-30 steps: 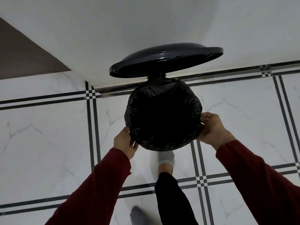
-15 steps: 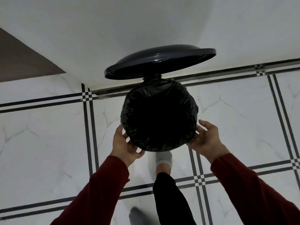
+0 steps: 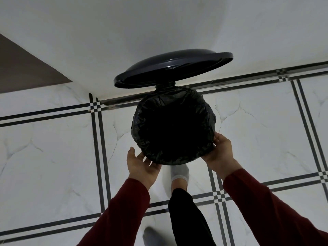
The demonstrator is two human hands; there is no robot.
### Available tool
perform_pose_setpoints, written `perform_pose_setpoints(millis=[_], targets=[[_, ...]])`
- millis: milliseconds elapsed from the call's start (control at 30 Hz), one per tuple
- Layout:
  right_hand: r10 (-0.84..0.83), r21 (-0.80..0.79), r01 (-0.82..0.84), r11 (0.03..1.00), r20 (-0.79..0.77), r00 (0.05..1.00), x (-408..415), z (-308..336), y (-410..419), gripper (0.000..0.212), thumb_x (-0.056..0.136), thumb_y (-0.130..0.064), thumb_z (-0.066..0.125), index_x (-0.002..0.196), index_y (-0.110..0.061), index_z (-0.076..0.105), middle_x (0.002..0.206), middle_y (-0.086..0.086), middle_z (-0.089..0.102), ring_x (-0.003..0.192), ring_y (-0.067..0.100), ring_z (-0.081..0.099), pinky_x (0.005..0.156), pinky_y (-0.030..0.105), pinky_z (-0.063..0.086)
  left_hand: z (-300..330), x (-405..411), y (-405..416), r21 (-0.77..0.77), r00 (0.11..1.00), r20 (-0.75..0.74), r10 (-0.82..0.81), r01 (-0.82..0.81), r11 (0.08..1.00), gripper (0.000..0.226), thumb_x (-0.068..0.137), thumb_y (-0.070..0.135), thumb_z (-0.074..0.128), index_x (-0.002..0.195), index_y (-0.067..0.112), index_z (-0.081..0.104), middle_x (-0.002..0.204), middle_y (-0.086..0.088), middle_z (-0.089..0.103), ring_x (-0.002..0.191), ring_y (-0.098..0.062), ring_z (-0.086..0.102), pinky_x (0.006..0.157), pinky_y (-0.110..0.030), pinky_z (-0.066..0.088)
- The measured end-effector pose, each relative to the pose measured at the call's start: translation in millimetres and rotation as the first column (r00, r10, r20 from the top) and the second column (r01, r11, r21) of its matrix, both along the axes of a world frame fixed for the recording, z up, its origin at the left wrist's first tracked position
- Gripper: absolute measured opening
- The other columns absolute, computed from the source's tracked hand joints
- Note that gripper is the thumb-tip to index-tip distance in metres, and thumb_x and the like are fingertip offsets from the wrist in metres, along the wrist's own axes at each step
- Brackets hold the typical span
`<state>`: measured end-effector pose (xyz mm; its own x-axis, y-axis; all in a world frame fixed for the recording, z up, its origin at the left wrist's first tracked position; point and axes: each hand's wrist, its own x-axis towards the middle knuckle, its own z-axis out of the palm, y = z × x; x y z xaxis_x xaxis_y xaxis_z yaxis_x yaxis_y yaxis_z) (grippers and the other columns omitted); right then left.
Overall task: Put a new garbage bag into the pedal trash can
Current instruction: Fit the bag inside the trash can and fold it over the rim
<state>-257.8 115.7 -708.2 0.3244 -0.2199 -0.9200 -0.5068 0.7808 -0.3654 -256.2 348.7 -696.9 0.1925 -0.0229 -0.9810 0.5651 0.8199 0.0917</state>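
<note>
between both hands (image 3: 142, 166) (image 3: 221, 153) | garbage bag (image 3: 200, 103) lining can rim, lid (image 3: 174, 68) up

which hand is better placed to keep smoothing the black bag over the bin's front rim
Probably the right hand: its fingers already press the crinkled black plastic garbage bag at the rim's near right edge. The left hand hangs open, palm up, just off the rim.

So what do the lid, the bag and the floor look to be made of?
Lid: likely moulded plastic, dark and glossy, with soft highlights. Bag: thin black plastic film, crinkled and shiny. Floor: polished marble-look tile, grey veins and black inlay lines.
</note>
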Motion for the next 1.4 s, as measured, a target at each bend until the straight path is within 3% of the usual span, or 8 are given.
perform_pose_setpoints(millis=[167, 333, 533, 700, 867, 1000, 1133, 1400], targets=[[0.154, -0.084, -0.167, 0.982, -0.141, 0.978, 11, 1, -4, 0.02, 0.079, -0.022, 0.058, 0.095, -0.016, 0.068, 0.091, 0.005, 0.073, 0.086, 0.02, 0.07, 0.086, 0.036, 0.056, -10, 5, 0, 0.069, 0.999, 0.052, 0.004, -0.007, 0.998, 0.042, 0.105, 0.046, 0.046, 0.121, 0.011, 0.063, 0.13, -0.017, 0.065, 0.116, -0.033, 0.068, 0.098, -0.047, 0.056], [0.19, -0.554, -0.284, 0.782, -0.223, 0.956, 21, 7, -13, 0.014, 0.075, -0.02, 0.06, 0.08, -0.019, 0.072, 0.089, 0.001, 0.075, 0.082, 0.021, 0.07, 0.08, 0.035, 0.058, -14, 17, 6, 0.308, 0.944, 0.01, -0.33, 0.312, 0.899, 0.014, 0.1, 0.006, 0.054, 0.105, 0.008, 0.067, 0.112, -0.011, 0.07, 0.103, -0.026, 0.069, 0.082, -0.03, 0.061], [0.288, -0.366, -0.35, 0.862, -0.214, 0.933, 39, 8, -19, 0.036, 0.066, -0.045, 0.068, 0.087, -0.016, 0.075, 0.089, -0.001, 0.073, 0.087, 0.022, 0.071, 0.078, 0.037, 0.058, -11, 23, 14, 0.412, 0.948, 0.045, -0.314, 0.268, 0.871, 0.022, 0.097, 0.018, 0.051, 0.105, 0.009, 0.069, 0.101, -0.006, 0.074, 0.097, -0.027, 0.071, 0.085, -0.037, 0.06], [0.206, -0.128, -0.223, 0.966, -0.133, 0.969, 42, 14, -23, 0.02, 0.084, -0.02, 0.06, 0.065, -0.019, 0.059, 0.075, -0.001, 0.058, 0.07, 0.017, 0.054, 0.066, 0.03, 0.045, -12, 20, 12, 0.359, 0.958, 0.055, -0.283, 0.246, 0.9, 0.023, 0.101, 0.031, 0.064, 0.116, 0.015, 0.073, 0.116, -0.006, 0.077, 0.108, -0.025, 0.073, 0.099, -0.044, 0.059], [0.122, -0.012, -0.127, 0.992, -0.191, 0.974, 48, 21, -24, 0.009, 0.09, -0.013, 0.059, 0.083, -0.013, 0.065, 0.083, -0.001, 0.064, 0.078, 0.02, 0.062, 0.081, 0.036, 0.056, -19, 24, 17, 0.33, 0.97, 0.01, -0.243, 0.226, 0.916, 0.023, 0.095, 0.017, 0.071, 0.116, 0.01, 0.073, 0.116, -0.011, 0.077, 0.107, -0.026, 0.075, 0.094, -0.044, 0.061], [0.122, -0.086, -0.142, 0.986, -0.204, 0.971, 52, 22, -24, 0.021, 0.089, -0.005, 0.049, 0.094, -0.012, 0.068, 0.089, 0.0, 0.066, 0.082, 0.02, 0.062, 0.085, 0.04, 0.054, -20, 34, 23, 0.367, 0.935, 0.025, -0.354, 0.321, 0.873, 0.024, 0.098, 0.011, 0.057, 0.12, 0.005, 0.065, 0.115, -0.012, 0.069, 0.089, -0.02, 0.07, 0.074, -0.031, 0.061], [0.169, -0.176, -0.21, 0.962, -0.221, 0.96, 58, 24, -23, 0.009, 0.074, -0.009, 0.051, 0.078, -0.015, 0.056, 0.07, 0.0, 0.052, 0.05, 0.016, 0.049, 0.054, 0.025, 0.045, -24, 36, 29, 0.446, 0.914, -0.026, -0.404, 0.372, 0.814, 0.026, 0.093, 0.004, 0.061, 0.119, 0.003, 0.068, 0.11, -0.013, 0.074, 0.091, -0.022, 0.073, 0.069, -0.03, 0.063], [0.256, -0.007, -0.273, 0.962, -0.329, 0.909, 67, 37, -26, 0.022, 0.086, -0.037, 0.055, 0.084, -0.018, 0.065, 0.087, -0.005, 0.06, 0.08, 0.016, 0.057, 0.08, 0.039, 0.04, 2, 40, 9, 0.495, 0.954, -0.083, -0.29, 0.292, 0.819, 0.014, 0.088, 0.016, 0.058, 0.09, 0.007, 0.069, 0.091, -0.008, 0.07, 0.088, -0.025, 0.07, 0.07, -0.031, 0.059]])
